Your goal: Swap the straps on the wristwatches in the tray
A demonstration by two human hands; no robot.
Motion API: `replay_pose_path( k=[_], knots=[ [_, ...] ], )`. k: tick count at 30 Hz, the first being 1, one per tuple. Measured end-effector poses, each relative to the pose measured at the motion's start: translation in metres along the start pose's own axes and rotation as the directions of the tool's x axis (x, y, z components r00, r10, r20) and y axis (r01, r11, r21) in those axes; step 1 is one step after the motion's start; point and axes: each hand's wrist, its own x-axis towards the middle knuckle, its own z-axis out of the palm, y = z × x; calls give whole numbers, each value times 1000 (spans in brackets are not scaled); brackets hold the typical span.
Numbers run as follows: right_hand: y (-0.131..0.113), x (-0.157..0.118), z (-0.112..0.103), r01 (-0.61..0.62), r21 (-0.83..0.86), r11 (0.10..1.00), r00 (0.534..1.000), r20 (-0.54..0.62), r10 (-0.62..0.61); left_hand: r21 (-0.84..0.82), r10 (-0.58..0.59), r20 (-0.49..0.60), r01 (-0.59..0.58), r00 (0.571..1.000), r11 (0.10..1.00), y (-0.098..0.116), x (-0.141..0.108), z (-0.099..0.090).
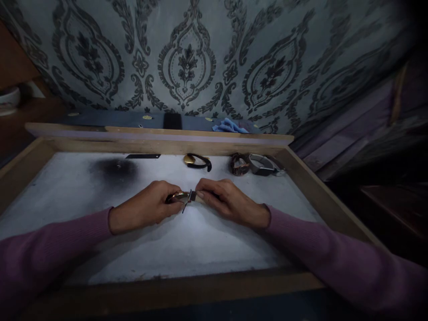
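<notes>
Near the middle of the tray, my left hand (150, 203) is closed on a gold-rimmed watch (179, 197), held just above the white surface. My right hand (230, 203) pinches a strap (198, 196) at the watch's right side, thumb and fingers pressed together. Between the two hands a small thin piece stands out from the watch and points down; its exact shape is unclear. My fingers cover part of the watch case and most of the strap.
A wooden-rimmed tray (167, 146) surrounds the hands. Along its back lie a dark flat blade-like strip (143, 156), a gold watch with black strap (189, 159), a brown bracelet-like item (239, 165) and a grey-banded watch (262, 165). Behind is a blue cloth (230, 125).
</notes>
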Motion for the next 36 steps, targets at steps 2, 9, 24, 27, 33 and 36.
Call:
replay_pose_path(
  k=[2, 9, 24, 27, 33, 36],
  knots=[
    [0, 0, 0, -1, -5, 1000, 1000, 4, 1, -4, -1, 3, 1, 1000, 1000, 0, 0, 0],
    [0, 0, 0, 16, -32, 999, 1000, -4, -16, -13, -19, -3, 19, 1000, 1000, -3, 0, 0],
    [-2, 0, -2, 45, -45, 998, 999, -28, -47, -9, -9, -4, 9, 1000, 1000, -1, 2, 0],
    [-2, -1, -2, 42, -64, 997, 999, -15, -43, -1, -5, -6, 5, 1000, 1000, 0, 1, 0],
    [-1, 0, 0, 42, -85, 996, 999, -8, -42, -1, -25, -1, 25, 1000, 1000, -1, 1, 0],
    [0, -1, 1, 55, -81, 995, 998, -16, -56, 7, -14, -8, 14, 1000, 1000, -2, 1, 0]
  ],
)
